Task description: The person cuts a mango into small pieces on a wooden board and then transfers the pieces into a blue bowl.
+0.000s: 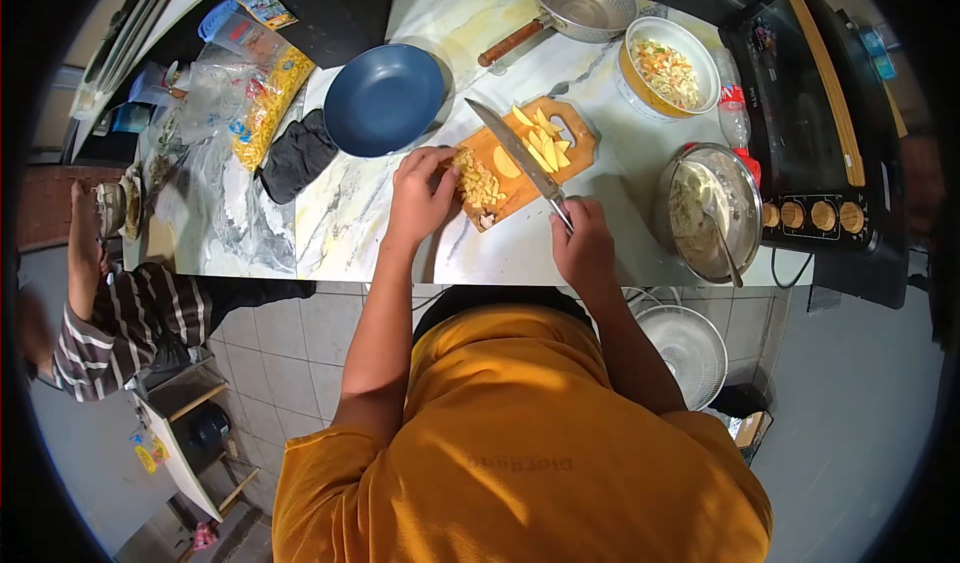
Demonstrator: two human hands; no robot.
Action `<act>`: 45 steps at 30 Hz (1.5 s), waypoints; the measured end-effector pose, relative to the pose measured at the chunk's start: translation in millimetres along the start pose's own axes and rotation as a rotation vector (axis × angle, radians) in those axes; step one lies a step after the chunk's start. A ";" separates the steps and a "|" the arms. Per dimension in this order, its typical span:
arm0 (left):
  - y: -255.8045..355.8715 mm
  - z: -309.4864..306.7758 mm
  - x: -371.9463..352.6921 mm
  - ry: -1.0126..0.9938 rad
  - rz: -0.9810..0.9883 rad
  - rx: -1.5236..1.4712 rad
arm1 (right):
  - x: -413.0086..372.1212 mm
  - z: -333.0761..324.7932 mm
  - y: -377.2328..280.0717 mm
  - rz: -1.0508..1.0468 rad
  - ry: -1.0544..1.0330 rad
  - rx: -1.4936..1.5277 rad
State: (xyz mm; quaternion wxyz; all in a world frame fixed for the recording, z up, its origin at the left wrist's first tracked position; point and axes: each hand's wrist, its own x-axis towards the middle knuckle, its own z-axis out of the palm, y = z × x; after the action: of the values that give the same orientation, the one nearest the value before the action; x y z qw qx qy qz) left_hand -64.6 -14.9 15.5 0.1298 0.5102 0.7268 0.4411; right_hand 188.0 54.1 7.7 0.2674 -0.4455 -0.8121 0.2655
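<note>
On the marble-patterned counter lies a wooden cutting board (585, 133) with a handle hole. Small diced yellowish pieces, which look like potato, form a pile (480, 181) at its left end. Longer pale yellow wedges (545, 148) and a flat slice (506, 161) lie farther right. My right hand (585, 240) is closed round the handle of a large kitchen knife (513, 145), its blade slanting up and left over the board. My left hand (424, 191) is at the board's left edge, thumb and forefinger apart, fingertips against the diced pile.
A blue pan (384, 100) stands behind my left hand. Along the back and right are a metal pan (585, 1), a bowl of shredded vegetables (664, 75), a metal bowl with a spoon (712, 213) and a toaster oven (810, 113). Another person's striped sleeve (90, 338) is at left.
</note>
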 end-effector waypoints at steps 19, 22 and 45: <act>-13.1 -16.5 3.4 -0.214 -0.024 -0.073 | 20.0 6.4 -30.4 -0.206 0.100 -0.229; -14.0 -20.9 9.1 -0.270 -0.009 -0.075 | 24.5 27.5 -42.7 -0.288 0.039 -0.071; -12.7 -14.2 10.5 -0.397 0.071 -0.111 | 41.3 63.3 -54.3 -0.223 -0.165 0.021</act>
State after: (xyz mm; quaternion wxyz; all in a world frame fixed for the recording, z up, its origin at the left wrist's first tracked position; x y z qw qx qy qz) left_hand -86.2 -14.3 16.6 0.2827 0.6043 0.6433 0.3756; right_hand 94.9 52.5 6.9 0.2323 -0.3263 -0.8730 0.2784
